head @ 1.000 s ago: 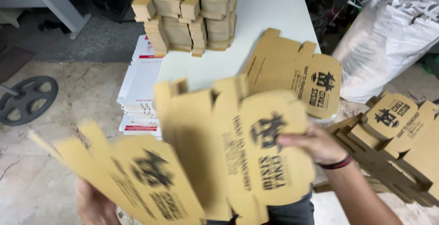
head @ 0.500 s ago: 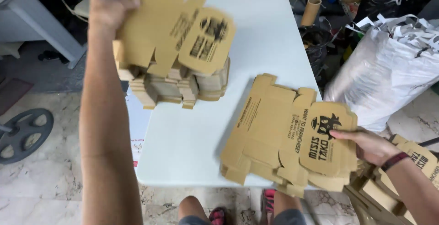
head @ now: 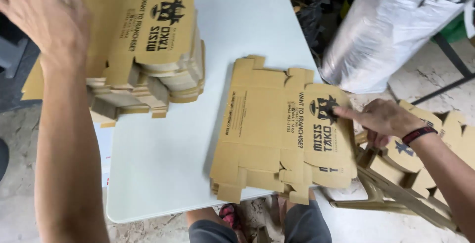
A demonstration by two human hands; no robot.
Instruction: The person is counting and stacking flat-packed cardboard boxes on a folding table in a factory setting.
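Observation:
A low pile of flat brown cardboard box blanks (head: pixel 277 129) with black print lies at the near right of a white table (head: pixel 163 174). My right hand (head: pixel 383 119), a dark band on its wrist, rests its fingertips on the top blank's printed flap. At the far left stands a taller stack of brown cardboard blanks (head: pixel 148 50). My left hand (head: pixel 44 18) hovers over that stack's left side, fingers spread, holding nothing.
A large silvery plastic bag (head: pixel 391 30) sits to the right of the table. More brown blanks are heaped at the far right (head: pixel 425 169), below my right arm. My knees (head: pixel 257 225) show under the table's near edge. The floor is pale stone.
My left hand laid the blank it carried on top of the far-left stack and has let go. My right hand stays on the flat pile at the near right.

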